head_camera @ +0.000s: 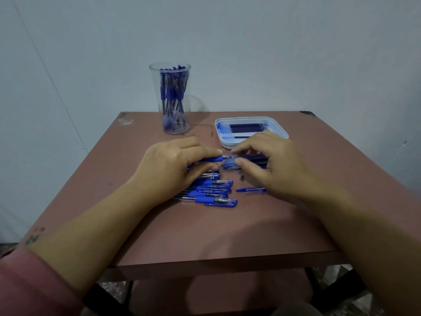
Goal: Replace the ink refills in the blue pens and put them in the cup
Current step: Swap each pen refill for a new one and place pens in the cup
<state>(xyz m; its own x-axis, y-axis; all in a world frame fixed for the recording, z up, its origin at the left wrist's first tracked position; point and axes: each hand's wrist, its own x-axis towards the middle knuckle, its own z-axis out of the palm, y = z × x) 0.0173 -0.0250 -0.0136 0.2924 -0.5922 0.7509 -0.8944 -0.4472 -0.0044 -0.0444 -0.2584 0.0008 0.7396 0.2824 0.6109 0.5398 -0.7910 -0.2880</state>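
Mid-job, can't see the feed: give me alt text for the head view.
The left hand holds a blue plastic pen while the right hand works a refill at its tip, above a row of capped blue pens on the brown table; a clear pen-filled cup stands behind.

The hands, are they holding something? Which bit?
The left hand grips a blue pen around its blue grip section. The right hand pinches the thin refill poking out of the pen's tip end.

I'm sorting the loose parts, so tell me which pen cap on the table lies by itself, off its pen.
The loose cap lying alone just below the right hand, clear with a blue tip. The other caps sit on the pens in the row under the left hand.
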